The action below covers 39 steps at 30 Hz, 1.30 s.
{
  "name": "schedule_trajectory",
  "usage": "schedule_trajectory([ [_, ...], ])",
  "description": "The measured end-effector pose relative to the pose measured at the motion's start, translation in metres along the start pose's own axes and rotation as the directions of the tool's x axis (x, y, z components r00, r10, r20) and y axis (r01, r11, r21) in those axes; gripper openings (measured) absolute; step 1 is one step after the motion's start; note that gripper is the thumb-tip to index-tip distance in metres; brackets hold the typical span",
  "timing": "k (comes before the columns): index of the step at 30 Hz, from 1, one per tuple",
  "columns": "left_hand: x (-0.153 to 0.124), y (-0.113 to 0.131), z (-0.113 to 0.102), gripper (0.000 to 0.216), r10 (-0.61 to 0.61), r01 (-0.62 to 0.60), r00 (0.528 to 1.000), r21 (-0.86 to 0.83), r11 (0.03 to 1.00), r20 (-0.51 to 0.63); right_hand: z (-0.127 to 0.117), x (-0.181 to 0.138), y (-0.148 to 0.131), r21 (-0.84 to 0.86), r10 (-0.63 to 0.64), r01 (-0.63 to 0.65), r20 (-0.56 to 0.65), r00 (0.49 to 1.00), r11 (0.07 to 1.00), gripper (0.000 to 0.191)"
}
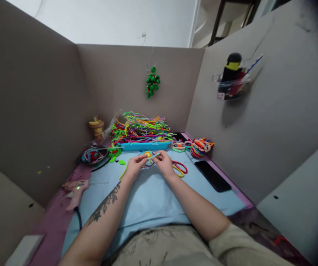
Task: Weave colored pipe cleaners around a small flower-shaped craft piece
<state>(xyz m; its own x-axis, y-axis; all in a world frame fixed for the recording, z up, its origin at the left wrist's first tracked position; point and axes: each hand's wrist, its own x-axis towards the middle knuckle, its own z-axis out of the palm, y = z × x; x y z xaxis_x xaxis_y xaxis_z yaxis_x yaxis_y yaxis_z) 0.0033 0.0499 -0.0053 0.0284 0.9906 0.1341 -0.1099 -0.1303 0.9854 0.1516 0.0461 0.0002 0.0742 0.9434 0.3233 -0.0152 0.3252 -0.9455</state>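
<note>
My left hand (135, 166) and my right hand (163, 164) meet over the blue cloth (159, 199), fingers pinched. Between the fingertips runs a short pale green pipe cleaner (153, 156), gripped from both sides. Just behind it shows a small orange-and-yellow piece (148, 154) with some blue and purple strands; whether my fingers touch it I cannot tell. Bent red pipe cleaners (185, 167) and a yellow one (180, 173) lie beside my right hand. By my left wrist is a yellow-green strand (123, 173).
A blue tray (145, 146) heaped with colourful pipe cleaners stands behind my hands. At the left are a bowl (103, 157), a green figure (114, 151) and a pink glue gun (77, 193). A phone (213, 176) and fuzzy colourful figures (200, 147) lie right. Grey partitions (114, 81) surround the table.
</note>
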Motion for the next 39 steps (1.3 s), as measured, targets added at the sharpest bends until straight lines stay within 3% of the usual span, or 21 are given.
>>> schedule_trajectory([
  [4,0.000,-0.003,0.001,0.043,-0.038,0.039,0.999,-0.012,0.999,0.032,-0.004,0.003,0.006,0.007,0.011,-0.011,-0.001,1.000,1.000,0.026],
  [8,0.001,-0.006,0.002,0.044,-0.082,0.086,0.995,-0.078,0.993,0.051,-0.003,0.002,0.007,-0.098,-0.026,0.026,0.006,1.000,0.995,0.025],
  [10,0.003,-0.007,0.001,0.047,-0.073,0.074,0.997,-0.119,0.990,0.013,-0.002,-0.002,0.006,-0.213,-0.112,0.093,-0.080,0.990,0.973,0.034],
  [13,0.007,-0.008,-0.003,0.051,-0.035,0.013,0.993,-0.197,0.980,-0.108,0.002,-0.011,0.002,-0.425,-0.333,0.235,-0.173,0.927,0.874,0.035],
  [14,0.008,-0.009,-0.004,0.051,-0.023,-0.009,0.990,-0.222,0.975,-0.141,0.004,-0.014,0.000,-0.483,-0.400,0.299,-0.120,0.909,0.823,0.027],
  [16,0.009,-0.009,-0.005,0.052,-0.005,-0.038,0.987,-0.262,0.964,-0.161,0.010,-0.021,-0.003,-0.535,-0.466,0.443,0.102,0.879,0.719,0.011],
  [19,0.006,-0.007,-0.002,0.051,0.010,-0.038,0.996,-0.296,0.954,-0.094,0.020,-0.027,-0.006,-0.543,-0.410,0.512,0.307,0.859,0.666,0.021],
  [22,0.001,-0.003,0.004,0.050,-0.009,0.006,1.000,-0.318,0.948,-0.008,0.025,-0.026,-0.004,-0.577,-0.353,0.474,0.316,0.881,0.665,0.029],
  [27,-0.004,0.000,0.008,0.045,-0.014,0.046,0.996,-0.354,0.934,0.093,0.021,-0.022,0.000,-0.569,-0.385,0.488,0.301,0.873,0.662,0.019],
  [30,-0.001,-0.002,0.004,0.046,-0.030,0.055,0.997,-0.383,0.922,0.069,0.021,-0.027,-0.001,-0.500,-0.448,0.602,0.402,0.798,0.622,0.019],
  [36,0.010,-0.004,-0.009,0.062,-0.039,0.036,0.999,-0.375,0.926,-0.001,0.030,-0.048,-0.010,-0.244,-0.520,0.819,0.671,0.529,0.519,0.021],
  [39,0.013,-0.004,-0.012,0.063,-0.008,-0.018,0.998,-0.389,0.921,-0.066,0.030,-0.055,-0.014,-0.144,-0.504,0.839,0.742,0.443,0.525,0.018],
])
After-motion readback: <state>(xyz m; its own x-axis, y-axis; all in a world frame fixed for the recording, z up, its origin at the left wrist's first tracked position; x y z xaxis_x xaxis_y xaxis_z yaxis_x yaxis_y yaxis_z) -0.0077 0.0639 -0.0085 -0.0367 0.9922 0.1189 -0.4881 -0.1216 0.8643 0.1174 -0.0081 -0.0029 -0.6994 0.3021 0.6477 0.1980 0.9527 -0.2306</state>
